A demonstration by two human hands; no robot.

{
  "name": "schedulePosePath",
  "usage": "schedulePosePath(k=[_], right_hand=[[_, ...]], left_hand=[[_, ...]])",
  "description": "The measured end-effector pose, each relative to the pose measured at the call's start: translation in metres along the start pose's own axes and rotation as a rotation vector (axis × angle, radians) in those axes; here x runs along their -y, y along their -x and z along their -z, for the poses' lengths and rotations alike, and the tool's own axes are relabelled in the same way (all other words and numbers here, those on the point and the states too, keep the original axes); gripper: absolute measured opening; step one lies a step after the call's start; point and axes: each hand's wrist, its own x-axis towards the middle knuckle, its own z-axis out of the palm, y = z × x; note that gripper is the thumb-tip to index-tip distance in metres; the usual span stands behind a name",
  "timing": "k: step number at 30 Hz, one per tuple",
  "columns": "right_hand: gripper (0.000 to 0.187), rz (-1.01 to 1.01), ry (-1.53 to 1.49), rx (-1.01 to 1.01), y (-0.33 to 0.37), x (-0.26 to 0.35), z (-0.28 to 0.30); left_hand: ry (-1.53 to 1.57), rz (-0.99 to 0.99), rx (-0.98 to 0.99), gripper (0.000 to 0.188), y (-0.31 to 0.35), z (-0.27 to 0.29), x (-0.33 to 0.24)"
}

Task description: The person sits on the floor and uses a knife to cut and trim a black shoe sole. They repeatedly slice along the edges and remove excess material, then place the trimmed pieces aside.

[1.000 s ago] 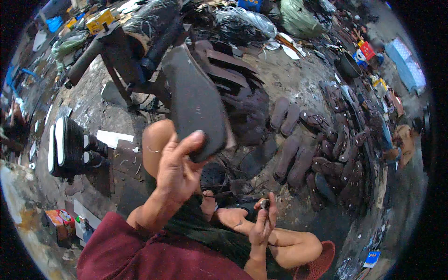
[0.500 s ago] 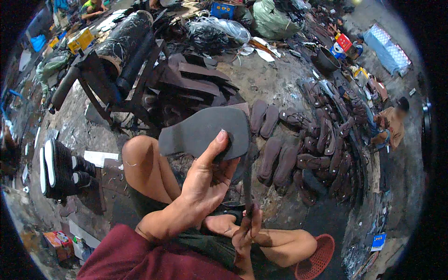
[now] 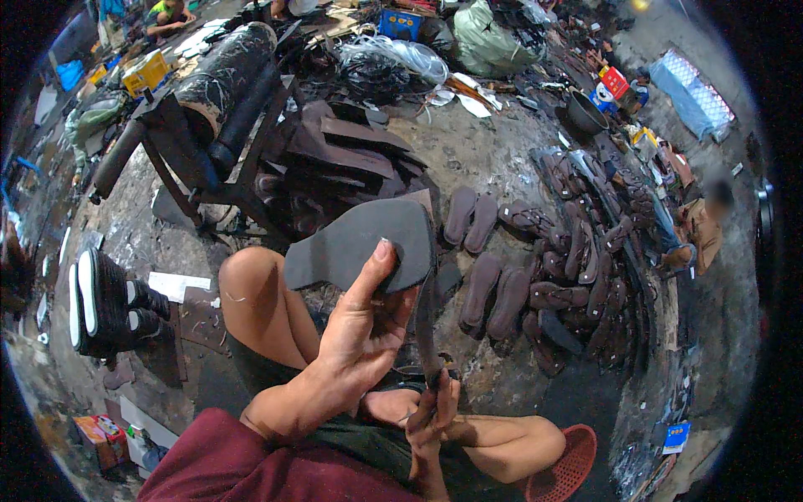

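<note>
A flat, dark grey shoe sole (image 3: pixel 347 238) is held up in front of me, its wide end to the right. My left hand (image 3: pixel 360 330) grips it, thumb pressed on the upper face and the other fingers beneath. Along the sole's right end runs a thin, dark strip (image 3: pixel 427 335), which hangs down toward my lap. The fingers of my right hand (image 3: pixel 433 410) are closed on the strip's lower end. Whether the strip is joined to the sole I cannot tell.
Brown sandals (image 3: pixel 577 259) lie piled on the right, with paired soles (image 3: pixel 493 297) beside them. Dark sheets (image 3: pixel 335 151) are heaped ahead, next to a roller machine (image 3: pixel 217 92). Black shoes (image 3: pixel 104 297) stand left; a red basket (image 3: pixel 565 468) is by my right knee. Another person (image 3: pixel 703 230) sits far right.
The sole and my left hand have shifted slightly left. My right hand has also moved a little left, and the strip now bends more along the sole's edge.
</note>
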Motion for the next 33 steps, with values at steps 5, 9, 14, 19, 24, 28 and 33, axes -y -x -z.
schedulePosePath(k=[5, 9, 14, 19, 24, 28, 33], right_hand=[[0.039, -0.055, -0.214, 0.045, -0.020, 0.001, 0.008], [0.038, -0.122, -0.355, 0.089, -0.068, 0.021, 0.022], [0.038, -0.016, -0.218, 0.104, -0.020, 0.014, 0.035], [0.036, -0.045, -0.172, 0.140, 0.031, 0.007, 0.046], [0.036, -0.049, -0.124, 0.143, 0.018, 0.004, 0.039], [0.036, -0.051, -0.234, 0.125, -0.009, 0.000, 0.023], [0.039, 0.001, -0.272, 0.313, -0.050, 0.021, 0.055]], left_hand=[[0.084, 0.095, 0.035, 0.044, -0.014, 0.024, 0.010], [-0.137, 0.059, 0.206, 0.034, -0.014, 0.054, 0.011], [-0.155, -0.009, 0.139, 0.035, -0.011, 0.064, 0.005], [-0.040, 0.048, 0.077, 0.033, -0.009, 0.057, -0.002], [-0.115, 0.033, 0.120, 0.034, -0.010, 0.062, 0.007], [-0.282, -0.038, 0.215, 0.031, -0.004, 0.077, 0.014], [-0.402, -0.021, 0.223, 0.056, 0.006, 0.108, 0.008]])
